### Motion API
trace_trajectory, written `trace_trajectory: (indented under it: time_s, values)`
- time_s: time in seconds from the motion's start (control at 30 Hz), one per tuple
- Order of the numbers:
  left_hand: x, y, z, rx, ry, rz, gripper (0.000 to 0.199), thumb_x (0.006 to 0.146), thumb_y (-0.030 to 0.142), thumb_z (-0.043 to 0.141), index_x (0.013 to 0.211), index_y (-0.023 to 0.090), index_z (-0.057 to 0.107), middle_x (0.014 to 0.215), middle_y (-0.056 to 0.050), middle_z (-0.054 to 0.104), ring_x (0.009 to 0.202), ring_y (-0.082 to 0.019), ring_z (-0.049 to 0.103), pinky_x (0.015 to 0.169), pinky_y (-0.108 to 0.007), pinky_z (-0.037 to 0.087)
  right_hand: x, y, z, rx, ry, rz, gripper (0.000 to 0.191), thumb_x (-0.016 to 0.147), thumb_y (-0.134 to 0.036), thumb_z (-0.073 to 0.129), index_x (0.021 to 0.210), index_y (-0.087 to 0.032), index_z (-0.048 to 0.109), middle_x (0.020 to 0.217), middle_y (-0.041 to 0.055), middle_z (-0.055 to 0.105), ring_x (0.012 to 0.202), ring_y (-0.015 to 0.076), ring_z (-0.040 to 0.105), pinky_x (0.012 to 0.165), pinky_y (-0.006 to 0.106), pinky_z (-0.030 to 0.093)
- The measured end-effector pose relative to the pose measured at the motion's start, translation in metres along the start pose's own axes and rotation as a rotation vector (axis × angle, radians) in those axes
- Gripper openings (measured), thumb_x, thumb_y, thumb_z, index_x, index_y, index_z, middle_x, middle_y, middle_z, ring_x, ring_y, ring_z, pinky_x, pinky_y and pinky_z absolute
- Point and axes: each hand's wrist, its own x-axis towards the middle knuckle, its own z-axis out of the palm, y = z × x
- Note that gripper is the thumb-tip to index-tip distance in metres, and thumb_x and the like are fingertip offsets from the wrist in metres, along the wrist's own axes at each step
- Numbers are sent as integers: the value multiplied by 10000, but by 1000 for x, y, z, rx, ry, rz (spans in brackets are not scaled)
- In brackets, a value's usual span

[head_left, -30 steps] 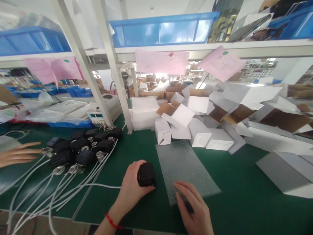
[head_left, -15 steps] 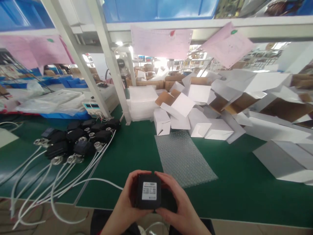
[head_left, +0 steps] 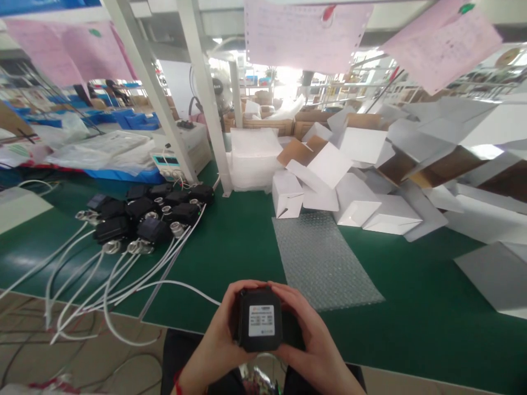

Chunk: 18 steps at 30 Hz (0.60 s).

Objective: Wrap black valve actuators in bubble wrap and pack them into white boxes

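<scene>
Between my two hands, near the front edge of the green table, is a black boxy valve actuator (head_left: 260, 343) with a white printed label facing up at me. My left hand (head_left: 228, 323) wraps around its left side, and my right hand (head_left: 302, 326) grips the right side. A white cable (head_left: 185, 284) runs off to the left from behind my left hand. The underside of the actuator is hidden. Just beyond my right hand lies a sheet of bubble wrap (head_left: 325, 263), flat on the table.
Several black actuators with metal fittings (head_left: 144, 216) lie at the left, their white cables hanging over the front edge. White cardboard boxes (head_left: 358, 200) are heaped at the back right. A stack of white foam sheets (head_left: 255, 162) stands beside the metal post (head_left: 209, 104). Pink papers (head_left: 304, 35) hang above.
The camera view has tilted down and turned a little left, so the scene sits further right. Both hands keep hold of the actuator, with its label still up.
</scene>
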Motion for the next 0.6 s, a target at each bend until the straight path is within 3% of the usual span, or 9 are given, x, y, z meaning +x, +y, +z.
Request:
trace_trajectory:
  time_s: [0.13,0.37,0.6]
  values:
    - [-1,-5,-1,-3,-6,10,748,651,54,848,1262,366,550,1331,-4,630,1283,-244,614,1066,-340,545,-1,0,-1,20,1,-7,768,738,-46,793,1392,-388,579,1449,78,608,1344,281,569,1107,497,501]
    - [0,-3,-1,31,-17,1,714,665,103,866,1256,335,542,1322,-34,621,1270,-252,614,1080,-370,535,1,-2,-1,55,-4,-25,801,707,-4,791,1380,-390,593,1430,68,615,1326,268,580,1074,435,518]
    - [0,-1,-1,52,-13,-4,706,671,203,915,1245,372,540,1324,-3,618,1279,-234,607,1080,-343,532,2,-5,-2,79,-20,-11,835,706,27,765,1383,-420,568,1445,44,595,1351,251,553,1056,397,518]
